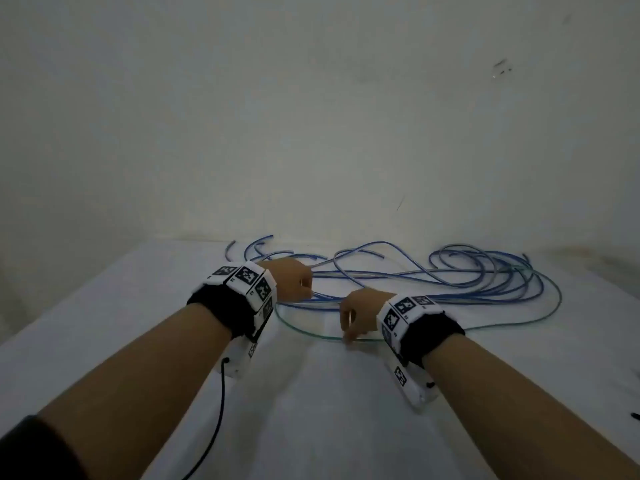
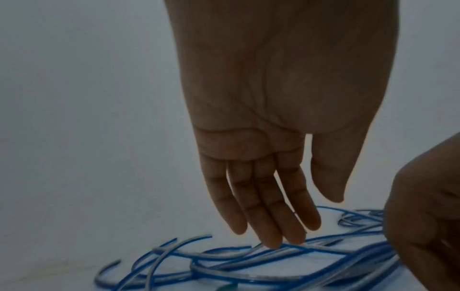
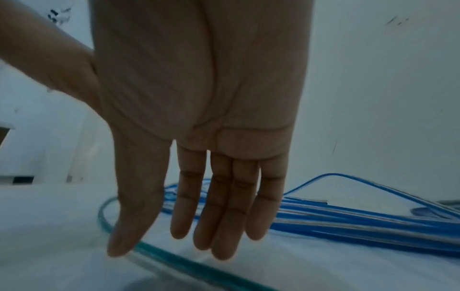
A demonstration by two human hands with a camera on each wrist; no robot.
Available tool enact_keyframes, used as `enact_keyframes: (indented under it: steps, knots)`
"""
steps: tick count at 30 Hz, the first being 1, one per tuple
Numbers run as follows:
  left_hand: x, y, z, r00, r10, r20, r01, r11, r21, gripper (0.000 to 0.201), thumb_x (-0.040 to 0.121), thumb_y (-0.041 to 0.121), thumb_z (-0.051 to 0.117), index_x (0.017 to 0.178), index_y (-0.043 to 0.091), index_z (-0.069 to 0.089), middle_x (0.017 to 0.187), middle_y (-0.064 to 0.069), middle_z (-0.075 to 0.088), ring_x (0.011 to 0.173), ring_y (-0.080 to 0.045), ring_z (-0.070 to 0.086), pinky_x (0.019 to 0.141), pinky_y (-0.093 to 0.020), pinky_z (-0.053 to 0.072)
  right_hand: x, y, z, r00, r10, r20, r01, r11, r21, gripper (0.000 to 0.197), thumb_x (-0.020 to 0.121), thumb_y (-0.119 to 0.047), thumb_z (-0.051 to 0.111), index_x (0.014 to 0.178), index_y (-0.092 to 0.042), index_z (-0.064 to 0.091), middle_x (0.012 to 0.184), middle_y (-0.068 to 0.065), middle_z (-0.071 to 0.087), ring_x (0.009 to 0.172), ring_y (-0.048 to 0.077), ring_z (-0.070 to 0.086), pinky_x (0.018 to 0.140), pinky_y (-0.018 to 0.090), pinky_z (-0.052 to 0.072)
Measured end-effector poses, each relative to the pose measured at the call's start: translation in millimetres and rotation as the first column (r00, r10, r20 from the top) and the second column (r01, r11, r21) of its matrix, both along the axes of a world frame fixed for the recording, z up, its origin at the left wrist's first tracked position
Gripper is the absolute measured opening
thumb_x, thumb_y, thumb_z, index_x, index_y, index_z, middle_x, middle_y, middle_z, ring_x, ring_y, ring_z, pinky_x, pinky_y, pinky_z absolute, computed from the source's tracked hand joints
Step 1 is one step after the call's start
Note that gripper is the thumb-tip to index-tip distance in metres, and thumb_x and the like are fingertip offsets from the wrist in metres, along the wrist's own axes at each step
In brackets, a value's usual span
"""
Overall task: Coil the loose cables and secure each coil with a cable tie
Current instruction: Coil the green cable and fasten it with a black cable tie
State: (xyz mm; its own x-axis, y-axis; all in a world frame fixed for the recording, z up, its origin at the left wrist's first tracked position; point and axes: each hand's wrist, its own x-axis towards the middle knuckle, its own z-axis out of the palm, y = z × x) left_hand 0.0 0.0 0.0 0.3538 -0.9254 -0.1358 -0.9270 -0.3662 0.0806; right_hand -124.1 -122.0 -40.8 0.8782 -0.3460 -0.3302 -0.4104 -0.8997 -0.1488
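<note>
A: Reaching into that heap is where I'd expect trouble. The blue cables lie as one overlapping tangle across the middle and right of the head view, on the white table. Lift one strand and the loops crossing it would likely drag along, or knot tighter.

B: And the teal cable?

A: It curves along the heap's near edge, centre of the frame, apart from the blue ones for much of its run. It looks like the easiest to free first. I see no cable ties in any view, so securing could stall.

B: What are the hands doing?

A: The left hand fills the upper middle of its wrist view, fingers straight and together, thumb apart, tips just touching a blue strand. It grips nothing. The right hand is likewise spread flat, fingers extended, thumb tip near or on the teal cable at lower left of its view; I cannot tell whether it touches. Nothing is held.
</note>
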Motion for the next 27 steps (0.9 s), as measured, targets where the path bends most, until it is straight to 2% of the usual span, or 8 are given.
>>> enact_keyframes:
  steps: [6,9,11,16,18,21,24,27]
  knots:
    - [15.6,-5.7,-16.4,1.000,0.013,-0.018,-0.011,0.995,0.103,0.030,0.095,0.030,0.045,0.111,0.011,0.061,0.114,-0.008,0.062,0.105,-0.023,0.056,0.084,-0.028,0.041,4.4,-17.2,-17.1,0.997,0.069,-0.032,-0.069,0.998,0.008,0.012,0.077,-0.020,0.074,0.086,-0.015,0.067,0.086,-0.001,0.061,0.079,0.016,0.056,0.068,0.028,0.047]
    - [20.9,-5.7,-15.5,0.996,0.027,-0.082,-0.019,0.996,0.092,0.035,0.096,0.037,0.042,0.107,0.011,0.062,0.106,-0.008,0.061,0.103,-0.023,0.055,0.091,-0.031,0.041,0.8,-24.8,-11.8,0.991,0.024,0.131,-0.037,0.995,0.096,0.002,0.082,-0.012,0.065,0.084,-0.013,0.065,0.083,0.001,0.064,0.072,0.014,0.058,0.070,0.030,0.051]
    - [23.0,-5.5,-14.7,0.987,0.061,-0.147,-0.050,0.995,0.081,0.042,0.098,0.040,0.038,0.105,0.009,0.065,0.105,-0.006,0.063,0.101,-0.021,0.055,0.095,-0.030,0.039,-3.3,-31.7,-7.6,0.962,-0.069,0.265,-0.001,0.966,0.258,0.011,0.086,-0.007,0.058,0.078,-0.014,0.058,0.076,0.004,0.065,0.066,0.016,0.060,0.069,0.031,0.052]
    - [24.5,-0.2,-13.9,0.937,0.047,-0.347,-0.069,0.996,-0.050,0.034,0.097,0.034,0.042,0.107,0.009,0.063,0.106,-0.006,0.069,0.095,-0.013,0.057,0.098,-0.028,0.038,-17.5,-47.3,5.4,0.796,-0.222,0.564,-0.010,0.926,0.378,0.015,0.089,-0.004,0.055,0.079,-0.015,0.056,0.068,0.000,0.058,0.060,0.013,0.052,0.064,0.028,0.047]
    - [22.0,0.5,-10.3,0.941,0.022,-0.337,-0.064,0.992,-0.113,0.027,0.097,0.024,0.044,0.109,0.005,0.060,0.108,-0.009,0.069,0.097,-0.016,0.058,0.096,-0.029,0.040,-22.2,-47.8,12.1,0.720,-0.250,0.648,-0.010,0.929,0.369,0.010,0.090,-0.005,0.054,0.084,-0.013,0.057,0.071,0.002,0.059,0.060,0.008,0.051,0.062,0.022,0.043]
    - [19.2,0.7,-3.7,0.951,0.006,-0.308,-0.065,0.981,-0.183,0.023,0.096,0.016,0.046,0.111,0.004,0.059,0.110,-0.010,0.068,0.105,-0.020,0.060,0.095,-0.027,0.041,-28.4,-48.2,21.4,0.577,-0.293,0.763,-0.024,0.927,0.374,0.006,0.089,-0.007,0.058,0.088,-0.013,0.059,0.072,0.009,0.056,0.065,0.014,0.050,0.067,0.029,0.044]
    - [18.1,3.0,1.4,0.960,-0.003,-0.281,-0.066,0.969,-0.237,0.020,0.095,0.016,0.050,0.105,0.004,0.062,0.106,-0.008,0.069,0.093,-0.015,0.059,0.082,-0.021,0.040,-35.8,-47.1,31.6,0.476,-0.294,0.829,-0.035,0.935,0.352,0.007,0.088,-0.009,0.060,0.090,-0.016,0.060,0.058,-0.002,0.043,0.051,0.006,0.039,0.055,0.017,0.035]
    - [16.4,4.8,3.0,0.964,-0.011,-0.265,-0.071,0.952,-0.298,0.018,0.093,0.017,0.052,0.100,0.006,0.065,0.100,-0.006,0.069,0.087,-0.012,0.057,0.078,-0.020,0.042,-42.7,-46.6,42.6,0.344,-0.315,0.885,0.004,0.943,0.334,0.007,0.089,-0.009,0.058,0.090,-0.015,0.062,0.059,-0.004,0.045,0.049,0.001,0.039,0.053,0.011,0.034]
